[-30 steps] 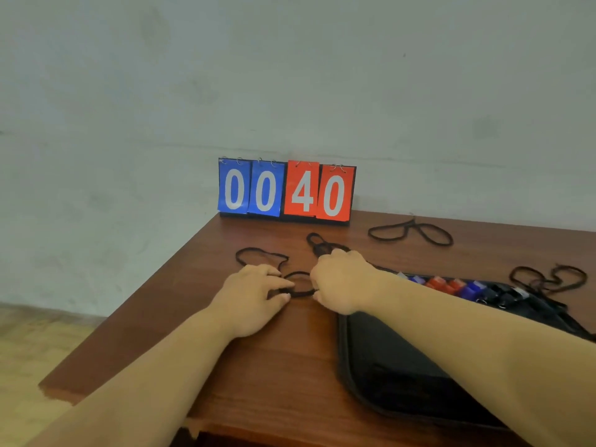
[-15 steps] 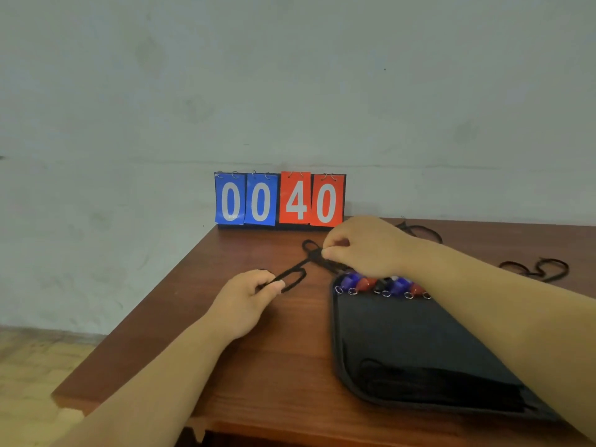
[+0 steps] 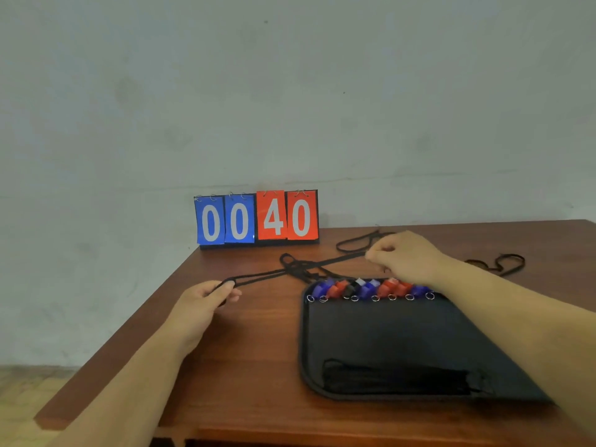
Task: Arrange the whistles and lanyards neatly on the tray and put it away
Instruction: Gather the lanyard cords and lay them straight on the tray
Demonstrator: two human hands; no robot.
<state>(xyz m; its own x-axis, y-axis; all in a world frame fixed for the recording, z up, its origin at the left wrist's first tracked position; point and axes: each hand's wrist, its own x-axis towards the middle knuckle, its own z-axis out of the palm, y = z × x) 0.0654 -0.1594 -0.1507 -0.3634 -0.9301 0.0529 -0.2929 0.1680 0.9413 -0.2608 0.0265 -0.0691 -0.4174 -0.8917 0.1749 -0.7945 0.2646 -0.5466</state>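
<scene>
The hands have drawn further apart than a moment ago, and the black lanyard (image 3: 338, 259) now runs long and nearly straight between them, above the table (image 3: 251, 350). The left hand (image 3: 206, 301) pinches its looped end between thumb and fingers; the right hand (image 3: 403, 256), fingers curled, grips the other end. Midway the cord crosses a tangle of black cord (image 3: 295, 264); I can't tell whether that is part of it.

Below the right forearm sits the black tray (image 3: 371, 333), with blue, red and black whistles (image 3: 371, 288) lined along its far rim and a bundle of lanyards (image 3: 396, 377) laid along its near rim. The tray's near rim lies close to the table's front edge. Bare wood spreads between the left hand and the tray. Two loose lanyards (image 3: 354, 243) lie behind the right hand, and the scoreboard (image 3: 256, 217) stands at the back corner.
</scene>
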